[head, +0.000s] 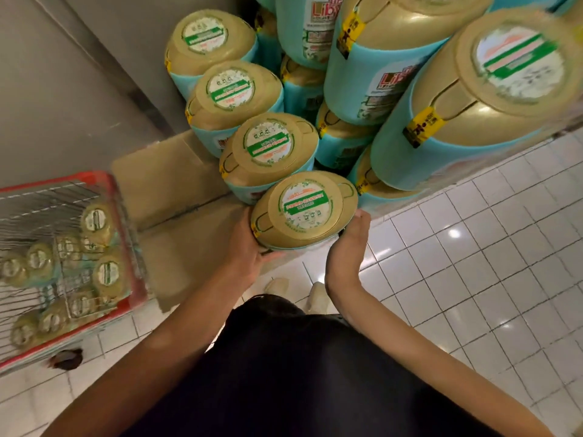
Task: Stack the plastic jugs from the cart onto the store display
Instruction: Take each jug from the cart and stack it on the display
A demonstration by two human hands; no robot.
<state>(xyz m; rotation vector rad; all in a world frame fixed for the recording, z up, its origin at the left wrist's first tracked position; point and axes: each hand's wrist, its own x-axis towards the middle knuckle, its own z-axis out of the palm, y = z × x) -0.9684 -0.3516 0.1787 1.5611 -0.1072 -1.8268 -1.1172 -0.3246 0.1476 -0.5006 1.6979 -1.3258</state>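
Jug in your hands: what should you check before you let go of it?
1. Both hands on the jug: ok. The left hand and the right hand hold its two sides.
2. In line with the row of jugs: ok, it sits at the near end.
3. Resting fully on the cardboard: cannot tell, its bottom is hidden.
4. Top label turned like its neighbours': not ok, it faces the opposite way.
5. More jugs waiting in the cart: ok, several show inside.
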